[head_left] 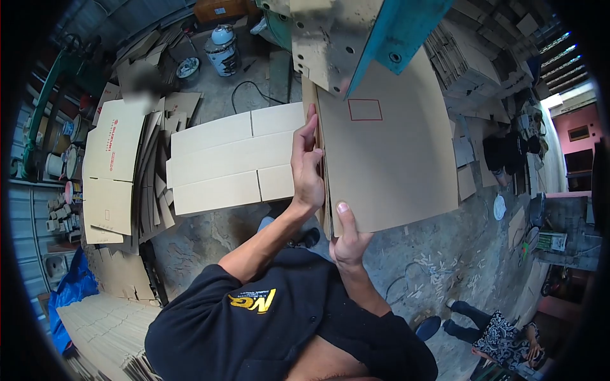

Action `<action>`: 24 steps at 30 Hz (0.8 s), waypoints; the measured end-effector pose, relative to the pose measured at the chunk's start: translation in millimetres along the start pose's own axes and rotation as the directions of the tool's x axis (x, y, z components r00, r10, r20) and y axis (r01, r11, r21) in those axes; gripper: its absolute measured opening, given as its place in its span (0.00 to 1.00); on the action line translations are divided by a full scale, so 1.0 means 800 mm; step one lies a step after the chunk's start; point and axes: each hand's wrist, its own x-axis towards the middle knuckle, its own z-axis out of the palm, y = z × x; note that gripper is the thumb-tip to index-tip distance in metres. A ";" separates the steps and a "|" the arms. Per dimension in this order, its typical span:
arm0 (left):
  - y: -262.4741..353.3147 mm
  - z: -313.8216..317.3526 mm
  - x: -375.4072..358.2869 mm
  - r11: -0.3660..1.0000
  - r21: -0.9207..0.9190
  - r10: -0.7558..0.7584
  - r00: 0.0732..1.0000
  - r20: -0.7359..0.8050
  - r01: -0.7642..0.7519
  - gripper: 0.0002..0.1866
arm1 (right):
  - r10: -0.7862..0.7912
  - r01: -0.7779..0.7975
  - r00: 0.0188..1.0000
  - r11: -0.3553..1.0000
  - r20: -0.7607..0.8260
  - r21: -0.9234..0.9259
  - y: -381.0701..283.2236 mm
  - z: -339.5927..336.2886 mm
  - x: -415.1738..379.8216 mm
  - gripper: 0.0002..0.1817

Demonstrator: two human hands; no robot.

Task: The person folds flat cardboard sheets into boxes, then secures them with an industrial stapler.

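Observation:
A folded brown cardboard box blank (394,146) with a small red printed rectangle lies under the metal head of a machine (333,44). My left hand (308,168) rests along the blank's left edge, fingers stretched out and pointing away from me. At the near corner my right hand (349,241) grips the blank, thumb on top and the other fingers hidden beneath. To the left of the blank, a paler flat cardboard sheet (232,155) with slots and crease lines lies close to my left hand.
Printed cardboard blanks (114,165) stand stacked at the left. More cardboard piles (101,330) sit at the lower left and behind the machine at right. A paint-stained bucket (222,54) stands at the back. Another person (502,336) sits at the lower right; scraps litter the floor (438,273).

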 end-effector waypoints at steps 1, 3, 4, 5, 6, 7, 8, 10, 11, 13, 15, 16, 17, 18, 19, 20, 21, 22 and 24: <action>-0.003 -0.003 0.010 1.000 -0.006 -0.008 1.000 -0.004 0.008 0.31 | 0.000 0.000 1.000 1.000 -0.001 0.000 0.003 0.008 0.013 0.23; -0.013 -0.013 0.044 1.000 0.003 -0.031 0.999 -0.028 0.031 0.29 | 0.051 -0.051 0.999 0.999 0.004 -0.015 0.007 0.025 0.040 0.23; -0.019 -0.018 0.064 0.999 0.017 -0.035 0.998 -0.047 0.036 0.27 | 0.045 -0.044 0.999 0.999 0.013 -0.017 0.006 0.032 0.045 0.23; -0.033 -0.019 0.070 0.998 -0.052 0.023 0.998 -0.065 -0.026 0.24 | 0.040 -0.041 0.999 0.998 0.016 0.048 0.005 0.039 0.052 0.23; -0.032 -0.019 0.085 0.997 -0.055 0.042 0.997 -0.070 -0.046 0.24 | 0.035 -0.038 0.999 0.992 0.022 0.118 0.004 0.049 0.062 0.23; -0.032 -0.022 0.096 0.999 -0.028 0.039 0.999 -0.023 -0.039 0.23 | -0.027 0.024 0.999 0.993 0.024 0.116 0.008 0.054 0.071 0.23; -0.034 -0.025 0.094 1.000 -0.001 0.014 1.000 0.011 -0.014 0.22 | -0.013 0.010 1.000 0.995 0.027 0.104 0.009 0.056 0.072 0.23; -0.021 -0.009 0.110 0.999 -0.040 0.020 0.998 -0.057 -0.022 0.18 | 0.016 -0.016 1.000 0.995 0.002 0.097 0.012 0.066 0.090 0.23; -0.018 -0.007 0.113 0.999 -0.029 0.020 0.999 -0.050 -0.022 0.17 | 0.022 -0.023 1.000 0.995 0.017 0.093 0.012 0.069 0.098 0.23; -0.033 -0.013 0.114 1.000 -0.017 0.016 0.996 -0.082 -0.017 0.16 | 0.069 -0.073 0.997 0.989 0.042 0.127 0.008 0.066 0.099 0.22; -0.071 -0.024 0.124 0.992 -0.101 0.071 0.997 -0.037 -0.074 0.21 | 0.072 -0.078 0.996 0.990 0.050 0.117 0.006 0.067 0.099 0.22; -0.079 -0.024 0.125 0.986 -0.130 0.098 0.995 -0.030 -0.101 0.23 | 0.060 -0.063 0.998 0.990 0.031 0.123 0.005 0.069 0.100 0.22; -0.086 -0.022 0.126 0.986 -0.129 0.098 0.995 -0.032 -0.102 0.23 | 0.063 -0.065 0.998 0.992 0.029 0.110 0.005 0.069 0.099 0.23; -0.074 -0.019 0.121 0.993 -0.085 0.079 0.996 -0.046 -0.082 0.23 | 0.059 -0.064 0.997 0.992 0.050 0.107 0.003 0.070 0.099 0.23; -0.062 -0.016 0.117 0.997 -0.041 0.059 0.997 -0.059 -0.061 0.23 | 0.070 -0.075 0.996 0.991 0.050 0.112 0.001 0.070 0.099 0.22; -0.049 -0.014 0.114 0.996 -0.046 0.074 0.995 -0.069 -0.077 0.23 | 0.081 -0.087 0.995 0.990 0.050 0.114 -0.001 0.071 0.100 0.22; -0.042 -0.012 0.111 0.996 0.003 0.094 0.994 -0.060 -0.094 0.23 | 0.079 -0.086 0.994 0.991 0.070 0.107 -0.002 0.071 0.101 0.22; -0.035 -0.012 0.111 0.992 0.055 0.116 0.992 -0.053 -0.113 0.24 | 0.084 -0.090 0.995 0.988 0.053 0.128 -0.001 0.072 0.104 0.23; -0.047 -0.010 0.114 0.971 0.165 0.192 0.977 -0.099 -0.174 0.23 | 0.102 -0.108 0.993 0.984 0.051 0.141 -0.001 0.069 0.104 0.23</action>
